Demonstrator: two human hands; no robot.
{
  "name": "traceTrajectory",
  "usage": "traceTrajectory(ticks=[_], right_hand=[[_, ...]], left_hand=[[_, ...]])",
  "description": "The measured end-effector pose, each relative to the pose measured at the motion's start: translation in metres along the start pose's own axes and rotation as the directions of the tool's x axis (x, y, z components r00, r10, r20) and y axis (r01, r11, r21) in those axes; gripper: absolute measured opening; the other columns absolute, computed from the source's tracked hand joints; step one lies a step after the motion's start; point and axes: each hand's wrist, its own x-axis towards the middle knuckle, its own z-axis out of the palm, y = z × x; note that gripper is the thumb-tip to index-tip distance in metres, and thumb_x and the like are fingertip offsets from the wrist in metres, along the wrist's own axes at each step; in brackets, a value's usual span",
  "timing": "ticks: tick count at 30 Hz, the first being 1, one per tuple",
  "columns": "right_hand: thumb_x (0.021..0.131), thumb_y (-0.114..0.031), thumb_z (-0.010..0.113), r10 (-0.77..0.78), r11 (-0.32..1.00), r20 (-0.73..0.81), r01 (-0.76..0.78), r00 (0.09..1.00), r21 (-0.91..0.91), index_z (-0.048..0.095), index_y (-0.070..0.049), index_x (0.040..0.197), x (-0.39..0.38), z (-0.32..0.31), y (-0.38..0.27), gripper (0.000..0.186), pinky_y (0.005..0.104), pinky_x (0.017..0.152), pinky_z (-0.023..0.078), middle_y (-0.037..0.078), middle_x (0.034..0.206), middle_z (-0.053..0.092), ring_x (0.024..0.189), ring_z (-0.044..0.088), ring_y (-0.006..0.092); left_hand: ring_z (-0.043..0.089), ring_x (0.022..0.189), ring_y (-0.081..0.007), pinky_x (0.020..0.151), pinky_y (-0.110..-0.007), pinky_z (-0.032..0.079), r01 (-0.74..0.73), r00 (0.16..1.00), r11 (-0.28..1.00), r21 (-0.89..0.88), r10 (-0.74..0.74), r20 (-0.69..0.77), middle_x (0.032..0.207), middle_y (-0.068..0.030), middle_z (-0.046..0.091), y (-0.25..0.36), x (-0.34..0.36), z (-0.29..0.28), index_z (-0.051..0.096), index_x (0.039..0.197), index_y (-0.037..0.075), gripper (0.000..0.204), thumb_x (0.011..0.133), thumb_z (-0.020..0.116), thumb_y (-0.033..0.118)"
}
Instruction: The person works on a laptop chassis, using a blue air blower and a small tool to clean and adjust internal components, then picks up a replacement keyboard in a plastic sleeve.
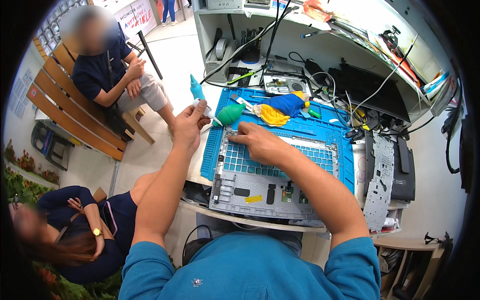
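Observation:
Raised over the left side of the bench, my left hand (pixel 192 122) is closed round a small squeeze bottle (pixel 197 91). The bottle has a blue pointed end upward and a white narrow tip slanting down to the right. A laptop's grey top case (pixel 232 185) lies inner side up, its keyboard openings showing the blue mat. My right hand (pixel 257 144) rests over the case's upper left, index finger stretched to its corner area and the other fingers partly curled; I see nothing held. Between my hands and just beyond lies a green air blower bulb (pixel 231 114).
A blue work mat (pixel 320 131) covers the bench. Behind are a blue and yellow cloth (pixel 282 107), cables and a dark screen panel (pixel 372 90). A perforated metal plate (pixel 381 175) stands at right. Two seated people, one on a wooden bench (pixel 75 110), are at left.

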Motion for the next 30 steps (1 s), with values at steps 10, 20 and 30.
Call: traceTrajectory(ticks=[10, 20, 30], right_hand=[[0.089, 0.005, 0.063, 0.02, 1.0, 0.04, -0.019, 0.999, -0.015, 0.072, -0.011, 0.147, 0.0, -0.007, -0.004, 0.061, 0.0449, 0.112, 0.052, 0.015, 0.128, 0.064, 0.128, 0.061, 0.0337], [0.09, 0.005, 0.062, 0.042, 0.999, 0.045, -0.042, 0.998, -0.002, 0.072, -0.011, 0.148, 0.003, -0.008, -0.006, 0.06, 0.0446, 0.112, 0.052, 0.014, 0.129, 0.065, 0.129, 0.061, 0.0331], [0.091, 0.004, 0.061, 0.047, 0.998, 0.016, -0.047, 0.999, 0.044, 0.075, -0.012, 0.145, 0.004, -0.006, -0.001, 0.058, 0.0445, 0.112, 0.052, 0.014, 0.13, 0.067, 0.13, 0.062, 0.0336]], left_hand=[[0.072, 0.091, -0.0161, 0.08, -0.024, 0.06, 0.093, 0.995, 0.96, -0.263, -0.08, 0.061, 0.103, -0.0067, 0.071, 0.029, -0.036, -0.002, 0.064, 0.14, -0.007, 0.056, 0.11, 0.073, 0.039], [0.071, 0.093, -0.0173, 0.081, -0.024, 0.06, 0.121, 0.99, 0.929, -0.349, -0.138, -0.024, 0.11, -0.0088, 0.07, 0.021, -0.063, -0.009, 0.064, 0.136, -0.002, 0.05, 0.109, 0.075, 0.039], [0.072, 0.093, -0.018, 0.082, -0.026, 0.063, 0.142, 0.984, 0.894, -0.424, -0.173, -0.035, 0.119, -0.0103, 0.071, 0.012, -0.063, -0.014, 0.066, 0.124, 0.005, 0.039, 0.106, 0.078, 0.038]])
